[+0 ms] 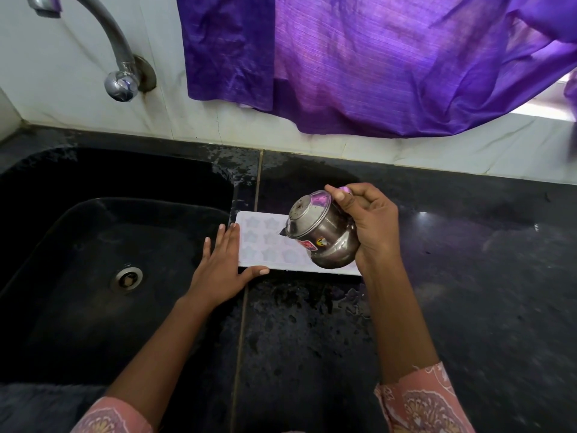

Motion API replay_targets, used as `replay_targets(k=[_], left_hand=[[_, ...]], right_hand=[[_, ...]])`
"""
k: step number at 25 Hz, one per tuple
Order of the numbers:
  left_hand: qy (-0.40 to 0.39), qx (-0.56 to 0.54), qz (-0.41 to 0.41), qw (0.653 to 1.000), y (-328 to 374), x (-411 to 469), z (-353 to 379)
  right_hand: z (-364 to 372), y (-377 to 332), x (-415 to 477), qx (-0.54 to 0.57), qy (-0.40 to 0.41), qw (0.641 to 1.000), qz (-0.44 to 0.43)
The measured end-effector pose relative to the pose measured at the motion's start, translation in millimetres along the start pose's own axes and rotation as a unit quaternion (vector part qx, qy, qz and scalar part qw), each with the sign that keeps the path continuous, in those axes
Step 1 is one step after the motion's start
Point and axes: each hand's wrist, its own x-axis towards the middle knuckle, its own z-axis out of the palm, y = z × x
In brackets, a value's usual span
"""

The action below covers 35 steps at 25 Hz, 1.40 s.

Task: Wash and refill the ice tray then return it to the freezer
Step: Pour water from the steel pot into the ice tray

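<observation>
White ice tray (265, 242) w/ star-shaped cells lies flat on the black counter (468, 260), long side running L-R, its L end just beside the rim of the black sink (93, 220). L hand (218, 264) is spread flat at that end: fingers straight and close together, tips touching the tray's L edge, thumb stretched out along the front edge, nothing gripped. R hand (371, 226) is curled round a small steel pot (321, 235), fingers wrapped over the far side of it, thumb side nearer the camera. The pot is held above the tray's R half, tipped w/ its open end toward the L and down; it hides the cells under it. Can't tell if water is running out. A sticker shows on the pot's neck. Counter in front of the tray is wet, w/ drops and a small puddle. Drain (127, 278) sits in the sink bottom; a chrome tap (115, 48) comes off the white wall above. Purple cloth (359, 64) hangs over the wall behind the counter. Pink patterned sleeves (424, 401) show at both forearms.
</observation>
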Motion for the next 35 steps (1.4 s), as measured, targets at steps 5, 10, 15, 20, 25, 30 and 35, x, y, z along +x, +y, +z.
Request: replay_targets(k=[5, 10, 15, 20, 25, 30, 35], left_hand=[[0.001, 0.000, 0.000, 1.000, 0, 0, 1], [0.000, 0.003, -0.002, 1.000, 0, 1, 1], [0.002, 0.000, 0.001, 1.000, 0, 0, 1], [-0.002, -0.003, -0.001, 1.000, 1, 0, -1], [-0.011, -0.003, -0.006, 1.000, 3, -2, -3], [-0.013, -0.003, -0.003, 1.000, 2, -1, -2], [0.000, -0.007, -0.003, 1.000, 1, -1, -1]], right_hand=[[1, -2, -1, 0.004, -0.002, 1.000, -0.006], [2, -6, -1, 0.000, -0.004, 1.000, -0.011], [2, -10, -2, 0.008, -0.003, 1.000, -0.016], [2, -10, -2, 0.003, 0.000, 1.000, -0.011], [1, -8, -3, 0.038, 0.015, 0.999, 0.006], [5, -3, -2, 0.069, 0.017, 0.997, 0.021], [13, 4, -2, 0.058, 0.009, 0.998, 0.030]])
